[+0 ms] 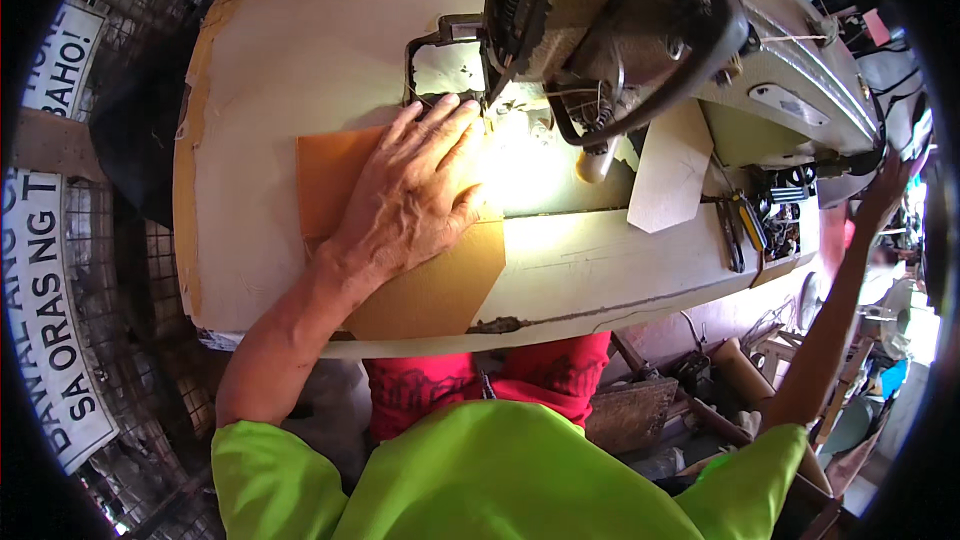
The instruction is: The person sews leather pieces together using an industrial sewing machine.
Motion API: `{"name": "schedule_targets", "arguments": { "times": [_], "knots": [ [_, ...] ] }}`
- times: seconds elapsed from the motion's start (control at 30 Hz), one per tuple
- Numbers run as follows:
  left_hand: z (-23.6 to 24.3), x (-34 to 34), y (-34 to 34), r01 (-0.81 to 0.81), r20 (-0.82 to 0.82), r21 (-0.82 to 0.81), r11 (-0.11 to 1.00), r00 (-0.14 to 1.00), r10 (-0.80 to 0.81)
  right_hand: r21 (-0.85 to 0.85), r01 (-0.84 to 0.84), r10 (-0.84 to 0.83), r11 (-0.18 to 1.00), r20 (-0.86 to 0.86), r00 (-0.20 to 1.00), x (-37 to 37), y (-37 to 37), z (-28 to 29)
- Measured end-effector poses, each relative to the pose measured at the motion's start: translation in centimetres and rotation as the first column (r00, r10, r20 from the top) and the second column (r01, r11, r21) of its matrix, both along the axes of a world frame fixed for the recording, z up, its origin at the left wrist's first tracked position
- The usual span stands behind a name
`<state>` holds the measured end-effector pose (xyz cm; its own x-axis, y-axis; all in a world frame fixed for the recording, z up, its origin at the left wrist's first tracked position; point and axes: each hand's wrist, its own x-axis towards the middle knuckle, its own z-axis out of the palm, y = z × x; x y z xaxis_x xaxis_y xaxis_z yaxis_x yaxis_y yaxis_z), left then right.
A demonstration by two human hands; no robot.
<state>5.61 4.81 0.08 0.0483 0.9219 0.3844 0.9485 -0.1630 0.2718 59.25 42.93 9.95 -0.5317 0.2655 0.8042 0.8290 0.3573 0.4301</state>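
Observation:
My left hand (410,195) lies flat, fingers spread, on a tan leather-like piece (440,290) that rests on the cream sewing table (270,70). Its fingertips reach the needle area of the sewing machine (640,30), where a lamp lights the work brightly. My right arm stretches far out to the right, and my right hand (885,185) is at the machine's right end near the handwheel, small and partly hidden at the rim; whether it grips anything does not show.
A pale cut piece (672,168) leans against the machine's front. Scissors and small tools (745,225) lie at the table's right end. A wire mesh fence with white signs (50,320) stands on the left. Clutter and boxes fill the floor at the lower right.

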Motion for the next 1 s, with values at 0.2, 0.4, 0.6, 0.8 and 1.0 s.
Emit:
{"name": "schedule_targets", "arguments": {
  "times": [0.2, 0.4, 0.6, 0.8, 1.0],
  "knots": [
    [0.3, 0.2, -0.5, 0.040, -0.049, 0.000, 0.999, 0.998, -0.040, -0.621, -0.621, -0.009, 0.477, -0.710, 0.704, -2.3, 4.6, 3.1],
    [-0.1, 0.1, -0.4, 0.036, -0.031, 0.003, 0.999, 0.999, -0.036, -0.523, -0.180, -0.239, 0.833, -0.635, 0.735, -1.5, -5.3, -10.7],
    [0.4, 0.3, -0.8, 0.052, -0.067, 0.071, 0.996, 0.997, -0.048, -0.307, -0.344, 0.217, 0.887, -0.380, 0.899, -16.5, -22.4, -5.6],
    [0.0, 0.6, -0.6, 0.079, -0.023, 0.144, 0.986, 0.997, -0.077, -0.852, -0.514, 0.709, 0.094, -0.306, 0.636, -29.8, -37.1, -10.3],
    [-0.5, 0.1, 0.1, 0.095, 0.009, 0.196, 0.976, 0.995, -0.098, -0.815, -0.558, 0.683, 0.155, -0.320, 0.657, -31.5, -37.3, -9.3]
  ]
}}
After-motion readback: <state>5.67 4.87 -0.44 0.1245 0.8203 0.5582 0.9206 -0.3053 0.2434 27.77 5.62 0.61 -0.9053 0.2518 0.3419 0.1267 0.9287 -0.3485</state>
